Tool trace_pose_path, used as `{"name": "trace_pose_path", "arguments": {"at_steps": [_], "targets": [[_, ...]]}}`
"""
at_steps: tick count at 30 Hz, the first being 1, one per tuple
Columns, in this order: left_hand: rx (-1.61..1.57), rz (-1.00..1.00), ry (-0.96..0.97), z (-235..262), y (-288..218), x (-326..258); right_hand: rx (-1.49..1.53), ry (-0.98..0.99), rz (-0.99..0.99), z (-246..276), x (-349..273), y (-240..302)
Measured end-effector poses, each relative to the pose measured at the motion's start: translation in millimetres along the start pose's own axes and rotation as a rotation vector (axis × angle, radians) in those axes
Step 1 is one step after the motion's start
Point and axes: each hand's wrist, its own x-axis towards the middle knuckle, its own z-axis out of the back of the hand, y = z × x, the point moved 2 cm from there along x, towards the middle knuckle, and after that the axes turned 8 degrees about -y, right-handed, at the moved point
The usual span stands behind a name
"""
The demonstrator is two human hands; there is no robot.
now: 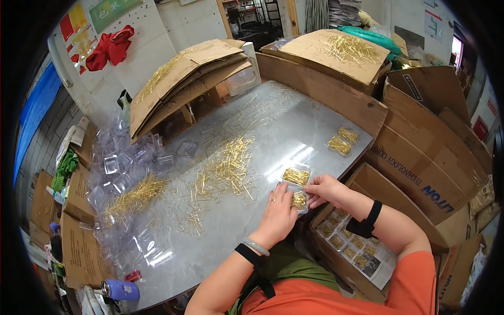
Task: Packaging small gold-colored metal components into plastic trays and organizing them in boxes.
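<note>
At the table's near right edge, my two hands hold a clear plastic pack (298,201) filled with thin gold wire hooks. My left hand (277,212) presses against its left side with the fingers close together. My right hand (326,191) pinches its right edge between thumb and fingers. Just beyond lies another clear pack of gold hooks (296,176), touching or nearly touching the first. Part of the near pack is hidden by my fingers. Farther right on the table, two more filled packs (344,140) lie side by side.
Loose gold hooks (226,165) are spread over the grey table (210,247). Empty clear plastic packs (123,168) heap up at the left, with a gold pile (137,199) beside them. An open carton (362,247) below right holds filled packs. A purple tumbler (121,290) stands near left.
</note>
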Motion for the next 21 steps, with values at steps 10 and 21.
{"name": "trace_pose_path", "arguments": {"at_steps": [10,21], "targets": [[0.325,0.060,-0.019,-15.8,-16.8,-4.0,-0.011,-0.015,0.000,-3.9,-2.7,0.9],[-0.005,0.177,-0.032,3.8,-17.1,-0.3,-0.007,-0.054,0.000,-1.8,-2.5,-1.2]]}}
